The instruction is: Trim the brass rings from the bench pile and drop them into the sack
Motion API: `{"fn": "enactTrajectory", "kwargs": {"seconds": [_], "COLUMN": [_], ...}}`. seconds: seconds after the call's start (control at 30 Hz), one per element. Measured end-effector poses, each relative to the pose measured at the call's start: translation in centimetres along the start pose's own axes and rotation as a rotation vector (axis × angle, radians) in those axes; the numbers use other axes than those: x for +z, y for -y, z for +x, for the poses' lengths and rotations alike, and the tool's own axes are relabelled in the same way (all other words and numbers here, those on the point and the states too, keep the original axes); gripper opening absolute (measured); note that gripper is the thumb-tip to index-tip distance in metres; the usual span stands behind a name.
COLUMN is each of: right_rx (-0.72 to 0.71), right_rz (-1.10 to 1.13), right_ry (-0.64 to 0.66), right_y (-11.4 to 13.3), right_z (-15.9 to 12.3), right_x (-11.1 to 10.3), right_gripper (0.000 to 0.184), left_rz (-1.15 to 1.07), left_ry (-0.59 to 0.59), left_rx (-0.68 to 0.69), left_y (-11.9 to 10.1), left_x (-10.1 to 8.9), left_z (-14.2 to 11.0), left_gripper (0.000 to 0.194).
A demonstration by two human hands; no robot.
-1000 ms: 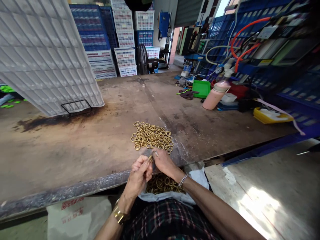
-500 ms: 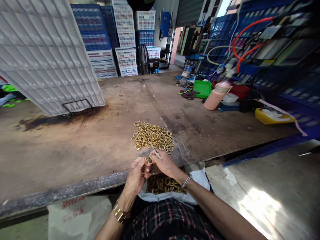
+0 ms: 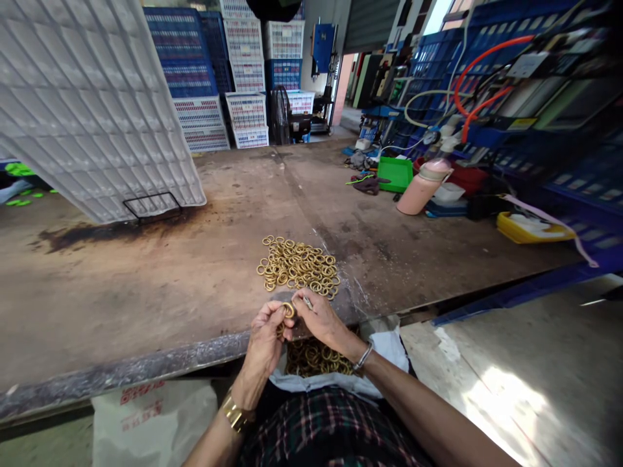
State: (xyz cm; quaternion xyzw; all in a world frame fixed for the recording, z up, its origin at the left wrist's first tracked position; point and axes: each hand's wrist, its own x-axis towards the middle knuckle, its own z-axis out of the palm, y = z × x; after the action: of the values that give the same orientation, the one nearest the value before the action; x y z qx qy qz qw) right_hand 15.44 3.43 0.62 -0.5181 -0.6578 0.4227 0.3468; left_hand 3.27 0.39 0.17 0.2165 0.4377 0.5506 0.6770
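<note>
My left hand (image 3: 267, 329) pinches a brass ring (image 3: 291, 311) between thumb and fingers. More rings are tucked under its lower fingers. Close beside it, my right hand (image 3: 320, 319) is closed round a small slim pale tool (image 3: 307, 302), mostly hidden by the fingers, so its kind does not show. The right fingertips are right at the held ring; whether they touch it I cannot tell. Just beyond both hands lies a pile of brass rings (image 3: 298, 263) on the wooden table (image 3: 214, 272). Below my hands, a white sack (image 3: 389, 353) holds many more rings.
A tall ribbed grey-white panel (image 3: 97, 110) stands at left in a black wire stand (image 3: 153, 209). At right are a pink bottle (image 3: 419, 191), a green tray (image 3: 395, 174) and a yellow tray (image 3: 530, 228). Stacked crates (image 3: 246, 110) stand behind the table.
The pinched ring has shifted slightly left and up, and a small gap shows between it and the right fingers. Both hands keep their hold.
</note>
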Motion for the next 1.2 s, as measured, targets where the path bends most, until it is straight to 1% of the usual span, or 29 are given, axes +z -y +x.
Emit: {"fn": "enactTrajectory", "kwargs": {"seconds": [0.1, 0.23, 0.33, 0.43, 0.57, 0.73, 0.9, 1.03, 1.2], "right_rx": [0.094, 0.183, 0.209, 0.198, 0.158, 0.066, -0.014, -0.052, -0.066], "right_rz": [0.124, 0.195, 0.224, 0.239, 0.185, 0.045, -0.062, -0.082, -0.073], "right_ry": [0.040, 0.040, 0.032, 0.014, -0.016, -0.074, -0.079, -0.053, -0.043], "right_y": [0.3, 0.9, 0.7, 0.1, -0.1, 0.5, 0.5, 0.5, 0.6], "right_z": [-0.4, -0.5, -0.2, -0.1, 0.0, 0.3, 0.4, 0.4, 0.3], "right_x": [0.1, 0.3, 0.5, 0.7, 0.7, 0.3, 0.2, 0.3, 0.1], "right_gripper": [0.022, 0.022, 0.021, 0.019, 0.021, 0.017, 0.016, 0.015, 0.015], "left_rz": [0.013, 0.159, 0.296, 0.342, 0.321, 0.286, 0.127, 0.108, 0.095], "left_ry": [0.004, 0.006, -0.028, -0.022, 0.003, 0.055, 0.107, 0.118, 0.128], "left_rx": [0.067, 0.194, 0.264, 0.282, 0.257, 0.166, 0.039, 0.024, 0.008], "left_y": [0.2, 0.8, 1.0, 1.1, 1.0, 1.0, 0.7, 0.5, 0.3], "left_x": [0.1, 0.0, -0.3, -0.4, -0.4, -0.6, -0.4, -0.1, 0.2], "left_z": [-0.1, -0.2, -0.2, -0.2, -0.2, -0.1, -0.2, -0.5, -0.7], "left_gripper": [0.028, 0.023, 0.020, 0.019, 0.021, 0.024, 0.032, 0.029, 0.032]}}
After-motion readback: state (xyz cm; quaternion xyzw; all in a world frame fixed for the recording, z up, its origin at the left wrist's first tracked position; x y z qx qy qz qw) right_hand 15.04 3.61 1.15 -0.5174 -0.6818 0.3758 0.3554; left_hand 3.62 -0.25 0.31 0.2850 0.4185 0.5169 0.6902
